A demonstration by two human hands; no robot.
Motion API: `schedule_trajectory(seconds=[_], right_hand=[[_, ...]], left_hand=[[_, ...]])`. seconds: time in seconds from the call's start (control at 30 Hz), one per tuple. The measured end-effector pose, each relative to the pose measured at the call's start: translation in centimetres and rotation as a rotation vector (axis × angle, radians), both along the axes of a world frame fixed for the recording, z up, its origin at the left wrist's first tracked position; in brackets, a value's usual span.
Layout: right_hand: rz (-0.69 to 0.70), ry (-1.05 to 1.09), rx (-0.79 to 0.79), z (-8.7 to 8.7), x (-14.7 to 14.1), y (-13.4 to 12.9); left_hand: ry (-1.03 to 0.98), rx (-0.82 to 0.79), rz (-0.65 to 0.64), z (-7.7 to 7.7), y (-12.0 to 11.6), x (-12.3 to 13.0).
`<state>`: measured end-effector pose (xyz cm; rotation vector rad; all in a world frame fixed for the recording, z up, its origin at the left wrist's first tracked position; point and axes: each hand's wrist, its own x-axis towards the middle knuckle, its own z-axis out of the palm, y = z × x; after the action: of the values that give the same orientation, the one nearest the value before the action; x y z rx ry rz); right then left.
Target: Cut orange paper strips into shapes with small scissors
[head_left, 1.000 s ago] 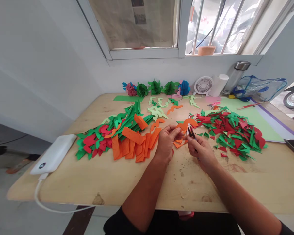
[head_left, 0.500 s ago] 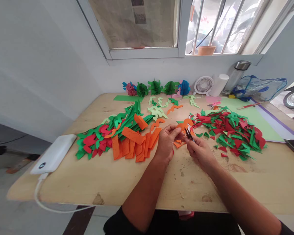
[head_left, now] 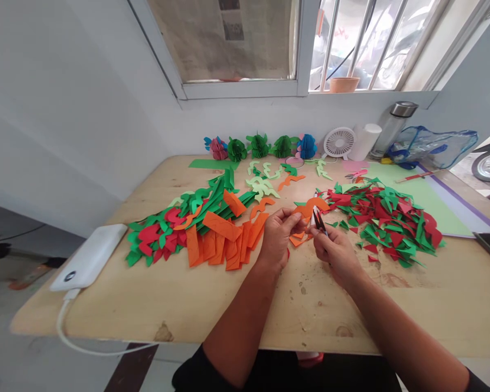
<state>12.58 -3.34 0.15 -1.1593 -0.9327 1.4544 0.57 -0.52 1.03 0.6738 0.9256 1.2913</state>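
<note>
The left hand [head_left: 280, 234] had its thumb and forefinger clamped on the end of a wavy orange paper strip [head_left: 317, 204], held just above the table [head_left: 155, 305]. The right hand [head_left: 338, 253] gripped a pair of scissors [head_left: 319, 222], its fingers closed around the handles and the open blades at the strip.

A clear bag with blue edging [head_left: 436, 148] lay at the back right; it seemed to hold something blue, though the plastic hid the rest. Beside it stood a clear bottle with a metal cap [head_left: 387, 130], its contents too faint to tell. A terracotta pot [head_left: 343, 85] sat at the window, its inside out of sight. Orange rectangles [head_left: 224, 239] lay left of the hands, and a heap of red and green scraps [head_left: 384, 215] lay to their right.
</note>
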Motion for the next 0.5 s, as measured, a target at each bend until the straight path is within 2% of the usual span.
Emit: schedule_trajectory(seconds=[0.5], right_hand=[[-0.025,-0.025,-0.030,-0.09,0.06,0.19]], left_hand=[[-0.004,0.005,0.029,-0.05,0.10,0.01]])
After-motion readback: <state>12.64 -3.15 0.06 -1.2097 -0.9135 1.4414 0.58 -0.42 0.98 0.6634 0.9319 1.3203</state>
